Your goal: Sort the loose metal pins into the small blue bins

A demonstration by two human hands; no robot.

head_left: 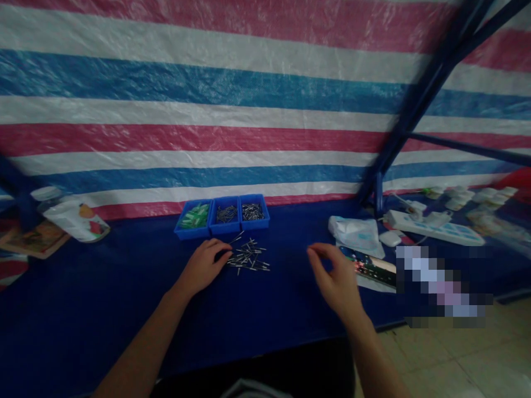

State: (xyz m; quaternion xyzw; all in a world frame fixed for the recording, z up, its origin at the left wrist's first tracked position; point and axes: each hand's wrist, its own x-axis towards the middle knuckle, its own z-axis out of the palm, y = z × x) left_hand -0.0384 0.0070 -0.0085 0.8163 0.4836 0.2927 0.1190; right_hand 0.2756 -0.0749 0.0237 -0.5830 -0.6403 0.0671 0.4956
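Note:
My left hand (pixel 205 264) rests on the blue table cloth (pixel 103 293), fingers curled, its fingertips touching the left edge of a loose pile of small metal pins (pixel 248 258). I cannot make out whether it pinches a pin. My right hand (pixel 336 279) hovers to the right of the pile, fingers bent loosely and apart, with nothing in it. Behind the pile stand three small blue bins (pixel 223 215) in a row: the left one holds green parts (pixel 194 215), the other two hold metal pins.
A striped tarp (pixel 249 99) hangs behind the table. A bottle (pixel 45 198) and a white packet (pixel 77 221) lie far left. At right are a white bag (pixel 357 232), a dark phone-like object (pixel 373 268), a power strip (pixel 435 228) and a blue frame post (pixel 415 105).

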